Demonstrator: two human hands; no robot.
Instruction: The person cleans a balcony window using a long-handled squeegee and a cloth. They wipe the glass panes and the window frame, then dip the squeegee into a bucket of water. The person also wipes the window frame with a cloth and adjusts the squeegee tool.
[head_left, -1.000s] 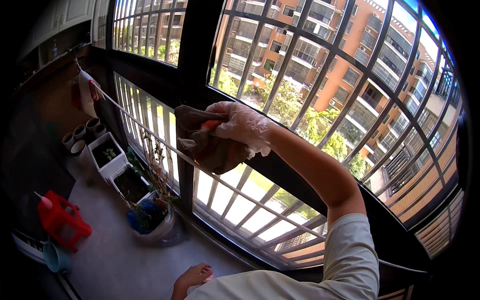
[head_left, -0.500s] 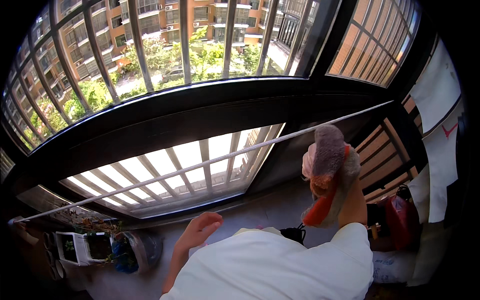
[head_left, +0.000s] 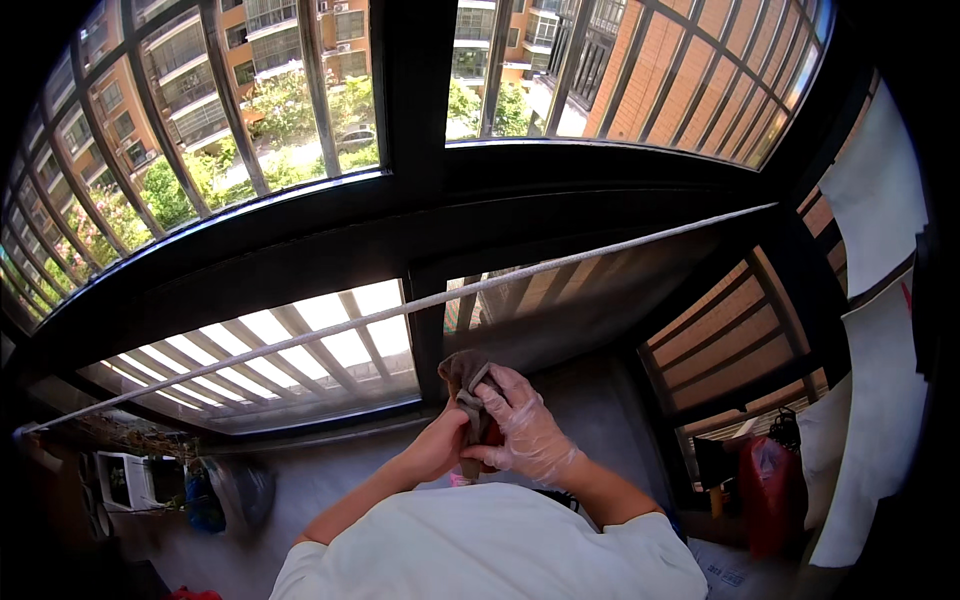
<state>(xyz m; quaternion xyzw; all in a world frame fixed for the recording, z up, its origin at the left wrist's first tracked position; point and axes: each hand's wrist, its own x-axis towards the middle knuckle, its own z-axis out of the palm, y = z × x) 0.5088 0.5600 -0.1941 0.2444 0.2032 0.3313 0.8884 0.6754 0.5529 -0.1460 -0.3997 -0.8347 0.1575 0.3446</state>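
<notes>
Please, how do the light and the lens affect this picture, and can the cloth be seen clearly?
In the head view, daylight washes the lower left window pane mostly white, while the window frame looks almost black; in the head view, the fisheye lens bows the frame's long edges; in the head view, the cloth looks dim and partly covered by the right grip, yet distinguishable.

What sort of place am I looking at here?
Likely an enclosed apartment balcony: barred windows look out on multi-storey buildings, a white rope runs across, and white planters stand at lower left.
</notes>
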